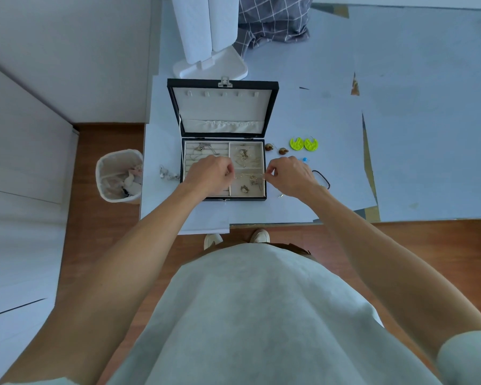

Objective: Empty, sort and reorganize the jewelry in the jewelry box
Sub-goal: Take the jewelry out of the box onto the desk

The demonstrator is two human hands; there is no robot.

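The black jewelry box (223, 83) stands open on the table, lid upright, cream lining inside. My left hand (210, 175) hovers over its ring-roll section, and my right hand (290, 175) is at the box's right edge. Both pinch the ends of a thin gold chain (250, 177) stretched across the lower right compartment. The upper right compartment holds tangled gold pieces (245, 157). Outside the box lie two neon yellow earrings (303, 143), two brown earrings (275, 148), a blue bead (305, 159), a dark cord (321, 176) and silver pieces (167, 173).
A white stand (210, 65) rises behind the box, with a grey checked cloth (272, 20) beside it. A lined waste bin (120, 176) sits on the wooden floor left of the table. The table's front edge (275, 224) is close to my body.
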